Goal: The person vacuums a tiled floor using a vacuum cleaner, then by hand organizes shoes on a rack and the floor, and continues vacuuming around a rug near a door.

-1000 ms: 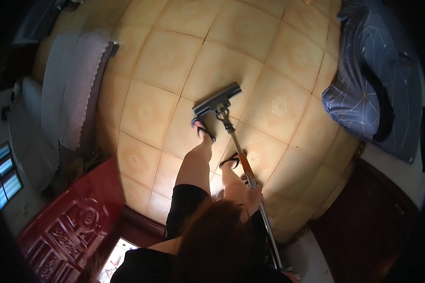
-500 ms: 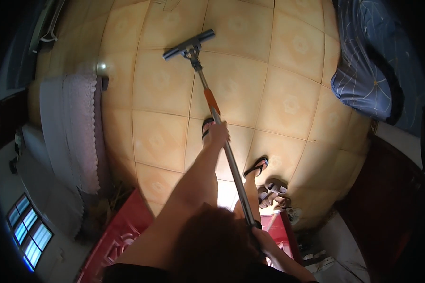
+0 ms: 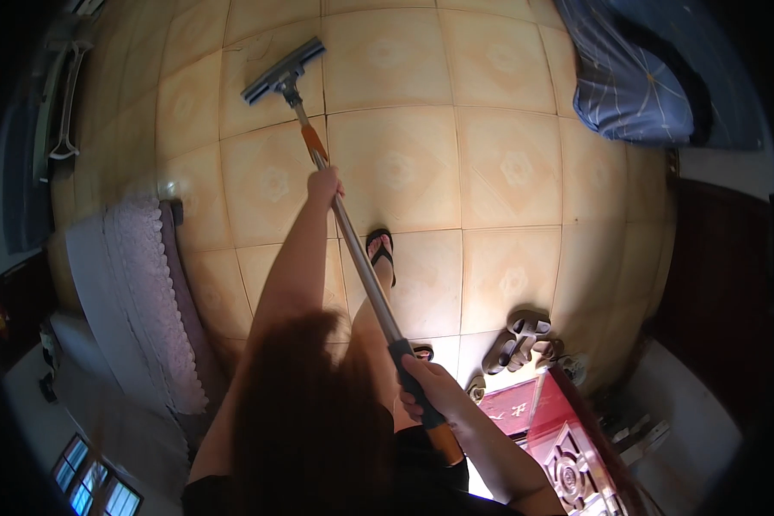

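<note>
I hold a long-handled floor mop with a grey metal shaft (image 3: 361,258) and orange grip sections. Its flat dark head (image 3: 282,70) rests on the beige tiled floor (image 3: 490,163) far out in front of me. My left hand (image 3: 323,186) is closed around the shaft just below the upper orange section, arm stretched forward. My right hand (image 3: 430,389) grips the dark sleeve near the handle's end, close to my body. My foot in a black sandal (image 3: 381,249) stands on a tile beside the shaft. My hair hides the lower middle.
A sofa with a pink lace cover (image 3: 142,292) lines the left side. A blue patterned cushion or bedding (image 3: 641,73) lies at the top right. Several sandals (image 3: 520,340) sit by a red carved wooden piece (image 3: 568,430) at the lower right. Dark furniture stands on the right.
The mop head has been pushed farther away across the tiles, toward the upper left. My left arm has stretched out along the shaft, and the view has swung round.
</note>
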{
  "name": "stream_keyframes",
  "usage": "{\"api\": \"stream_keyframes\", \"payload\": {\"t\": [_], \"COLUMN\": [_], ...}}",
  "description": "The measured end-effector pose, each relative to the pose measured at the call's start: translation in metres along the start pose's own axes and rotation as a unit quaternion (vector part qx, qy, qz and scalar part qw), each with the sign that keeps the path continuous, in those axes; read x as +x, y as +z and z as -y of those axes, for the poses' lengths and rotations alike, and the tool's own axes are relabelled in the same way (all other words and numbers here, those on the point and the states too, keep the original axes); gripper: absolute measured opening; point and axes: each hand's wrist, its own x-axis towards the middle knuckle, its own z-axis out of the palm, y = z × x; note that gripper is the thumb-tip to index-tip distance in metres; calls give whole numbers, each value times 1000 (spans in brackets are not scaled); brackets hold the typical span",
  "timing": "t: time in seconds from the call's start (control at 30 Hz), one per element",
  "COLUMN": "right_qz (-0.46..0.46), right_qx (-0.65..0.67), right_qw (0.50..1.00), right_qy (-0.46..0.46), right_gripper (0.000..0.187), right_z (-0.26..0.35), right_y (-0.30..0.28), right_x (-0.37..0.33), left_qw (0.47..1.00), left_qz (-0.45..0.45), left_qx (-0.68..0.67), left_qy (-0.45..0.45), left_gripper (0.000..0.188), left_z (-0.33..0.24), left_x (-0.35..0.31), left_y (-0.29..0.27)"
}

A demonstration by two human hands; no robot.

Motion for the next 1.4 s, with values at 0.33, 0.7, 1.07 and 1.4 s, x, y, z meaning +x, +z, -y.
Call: {"api": "stream_keyframes", "payload": {"t": [0.33,0.7,1.07,1.4], "right_qz": [-5,-146,-1,78], "right_qx": [59,84,131,192], "right_qw": [998,986,988,970], "right_qy": [5,-21,-78,-126], "right_gripper": [36,41,43,37], "right_z": [-245,-389,-144,151], "right_y": [-160,-180,-139,-74], "right_x": [-125,-227,-124,-35], "left_qw": [989,962,980,967], "left_qz": [-19,68,137,73], "left_qx": [122,201,85,240], "left_qy": [-82,-170,-115,43], "left_gripper": [22,29,29,21], "left_z": [229,325,137,-115], "left_x": [-225,-420,-155,73], "left_y": [81,136,206,304]}}
